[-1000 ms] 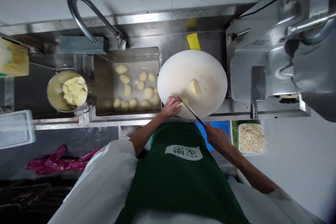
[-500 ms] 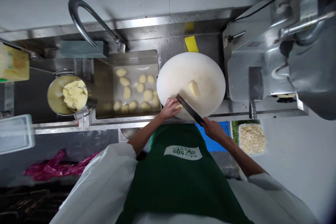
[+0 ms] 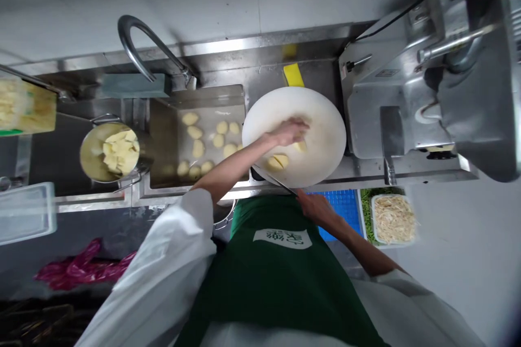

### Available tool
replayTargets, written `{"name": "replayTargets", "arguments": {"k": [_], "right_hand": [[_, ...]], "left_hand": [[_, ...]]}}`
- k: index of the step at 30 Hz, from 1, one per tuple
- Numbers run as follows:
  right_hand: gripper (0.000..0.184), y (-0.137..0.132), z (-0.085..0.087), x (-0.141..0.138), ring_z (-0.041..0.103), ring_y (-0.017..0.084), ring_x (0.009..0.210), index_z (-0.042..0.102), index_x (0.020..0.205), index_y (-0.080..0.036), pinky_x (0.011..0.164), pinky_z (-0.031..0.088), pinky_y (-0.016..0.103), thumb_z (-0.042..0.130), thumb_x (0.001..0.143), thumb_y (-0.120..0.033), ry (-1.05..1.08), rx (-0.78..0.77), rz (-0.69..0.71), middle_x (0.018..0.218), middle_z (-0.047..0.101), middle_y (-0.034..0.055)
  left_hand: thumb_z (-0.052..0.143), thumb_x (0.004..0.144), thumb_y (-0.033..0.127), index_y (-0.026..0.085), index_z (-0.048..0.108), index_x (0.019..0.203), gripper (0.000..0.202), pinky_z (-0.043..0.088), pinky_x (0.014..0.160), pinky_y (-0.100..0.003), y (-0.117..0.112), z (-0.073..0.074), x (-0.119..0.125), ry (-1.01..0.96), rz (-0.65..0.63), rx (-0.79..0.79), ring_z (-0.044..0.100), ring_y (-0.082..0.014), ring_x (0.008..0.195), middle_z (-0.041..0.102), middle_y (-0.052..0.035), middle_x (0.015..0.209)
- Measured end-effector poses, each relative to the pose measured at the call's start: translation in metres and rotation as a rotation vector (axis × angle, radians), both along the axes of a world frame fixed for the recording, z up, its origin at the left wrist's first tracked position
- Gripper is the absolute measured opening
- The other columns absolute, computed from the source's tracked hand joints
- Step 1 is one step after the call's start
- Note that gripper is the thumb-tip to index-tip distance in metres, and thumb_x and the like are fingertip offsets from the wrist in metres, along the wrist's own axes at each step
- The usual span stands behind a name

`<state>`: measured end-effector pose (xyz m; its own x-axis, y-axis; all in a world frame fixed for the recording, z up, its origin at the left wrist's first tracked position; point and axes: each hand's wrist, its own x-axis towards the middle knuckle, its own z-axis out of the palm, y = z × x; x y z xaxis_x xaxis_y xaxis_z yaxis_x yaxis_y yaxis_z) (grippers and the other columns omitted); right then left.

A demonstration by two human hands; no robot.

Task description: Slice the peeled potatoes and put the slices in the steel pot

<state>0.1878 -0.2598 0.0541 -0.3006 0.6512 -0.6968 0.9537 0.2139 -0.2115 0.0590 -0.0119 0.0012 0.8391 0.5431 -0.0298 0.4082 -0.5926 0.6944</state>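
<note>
My left hand point(image 3: 290, 131) is stretched over the round white cutting board point(image 3: 328, 119), just above a potato piece point(image 3: 301, 146). Motion blurs its fingers, so I cannot tell whether they grip the piece. Close to the board's near edge lies a potato point(image 3: 278, 161) with a cut line through it. My right hand point(image 3: 313, 207) grips the handle of a knife point(image 3: 283, 186), whose blade shows thin and edge-on at the board's near rim, apart from the potatoes.
Left of the board is a sink point(image 3: 163, 173) with several peeled potatoes in water. A metal pot point(image 3: 91, 157) of potato pieces stands farther left. A yellow block point(image 3: 293, 75) sits behind the board. Rightward are a metal machine point(image 3: 366, 97), a cleaver point(image 3: 391, 135) and a tub of pale shreds point(image 3: 394, 218).
My left hand has left the near potato and reached forward and right to the other piece. My right hand has drawn the knife back toward me, off the potato.
</note>
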Motion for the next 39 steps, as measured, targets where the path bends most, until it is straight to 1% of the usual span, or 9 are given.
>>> {"name": "replayTargets", "arguments": {"k": [4,9,14,16,19,22,25,32,39], "right_hand": [[0.03,0.002,-0.005,-0.005,0.065,0.021,0.081,0.044,0.111,-0.019,0.065,0.033,0.027,0.022,0.099,-0.035,-0.006,0.01,-0.07,0.089,0.068,0.0094],[0.027,-0.002,-0.011,0.001,0.065,0.021,0.079,0.044,0.107,-0.019,0.061,0.03,0.027,0.023,0.099,-0.035,-0.013,0.025,-0.178,0.087,0.068,0.0083],[0.025,-0.001,-0.018,0.016,0.065,0.021,0.078,0.044,0.106,-0.018,0.059,0.027,0.027,0.026,0.099,-0.033,-0.028,0.046,-0.282,0.087,0.068,0.0088],[0.026,0.0,-0.019,0.023,0.064,0.021,0.078,0.044,0.107,-0.017,0.059,0.026,0.027,0.025,0.099,-0.033,-0.051,0.063,-0.34,0.086,0.067,0.0093],[0.029,0.001,-0.018,0.031,0.064,0.021,0.077,0.044,0.108,-0.016,0.061,0.027,0.027,0.022,0.099,-0.033,-0.094,0.075,-0.38,0.084,0.067,0.01],[0.031,0.002,-0.015,0.029,0.064,0.021,0.074,0.045,0.107,-0.017,0.061,0.028,0.027,0.02,0.099,-0.033,-0.1,0.075,-0.315,0.081,0.067,0.0092],[0.027,0.004,-0.014,0.022,0.064,0.021,0.072,0.045,0.105,-0.017,0.06,0.027,0.027,0.023,0.099,-0.032,-0.082,0.082,-0.213,0.079,0.067,0.0083],[0.02,0.015,-0.012,0.014,0.064,0.019,0.07,0.043,0.106,-0.017,0.058,0.026,0.026,0.026,0.098,-0.026,-0.113,0.112,-0.053,0.08,0.067,0.0083],[0.02,0.025,0.005,0.024,0.064,0.019,0.068,0.043,0.105,-0.017,0.055,0.022,0.027,0.027,0.098,-0.026,-0.069,0.149,0.058,0.077,0.068,0.0069]], "left_hand": [[0.071,0.072,0.015,0.018,0.061,0.112,0.042,0.039,0.094,-0.027,-0.01,-0.028,0.032,0.21,-0.184,-0.101,0.053,-0.0159,0.105,0.062,-0.0032,0.117],[0.075,0.063,0.013,0.016,0.065,0.102,0.04,0.043,0.085,-0.023,0.013,-0.03,-0.007,0.256,-0.334,-0.172,0.054,-0.0146,0.096,0.062,-0.002,0.109],[0.066,0.072,0.018,0.017,0.064,0.102,0.03,0.047,0.085,-0.034,0.028,-0.022,-0.08,0.086,0.117,0.062,0.056,-0.0203,0.093,0.059,-0.0049,0.103],[0.058,0.081,0.024,0.019,0.061,0.108,0.028,0.046,0.09,-0.039,0.006,-0.026,-0.102,-0.01,0.218,0.14,0.053,-0.0227,0.102,0.057,-0.0076,0.109],[0.049,0.087,0.022,0.02,0.059,0.112,0.027,0.038,0.101,-0.048,-0.052,-0.041,-0.117,-0.114,0.206,0.256,0.046,-0.0257,0.117,0.056,-0.0103,0.117],[0.046,0.088,0.016,0.021,0.059,0.111,0.027,0.032,0.104,-0.053,-0.108,-0.056,-0.122,-0.118,0.16,0.3,0.041,-0.0267,0.123,0.057,-0.0095,0.119],[0.048,0.087,0.019,0.019,0.059,0.11,0.026,0.035,0.103,-0.051,-0.14,-0.059,-0.123,-0.131,0.243,0.274,0.038,-0.027,0.126,0.054,-0.0108,0.123],[0.047,0.092,0.026,0.018,0.061,0.105,0.02,0.043,0.094,-0.041,-0.149,-0.059,-0.105,-0.114,0.55,0.279,0.047,-0.0223,0.106,0.054,-0.0112,0.107],[0.046,0.093,0.025,0.017,0.062,0.103,0.021,0.044,0.093,-0.04,-0.149,-0.061,-0.099,-0.099,0.562,0.307,0.043,-0.0231,0.104,0.052,-0.0107,0.11]]}}
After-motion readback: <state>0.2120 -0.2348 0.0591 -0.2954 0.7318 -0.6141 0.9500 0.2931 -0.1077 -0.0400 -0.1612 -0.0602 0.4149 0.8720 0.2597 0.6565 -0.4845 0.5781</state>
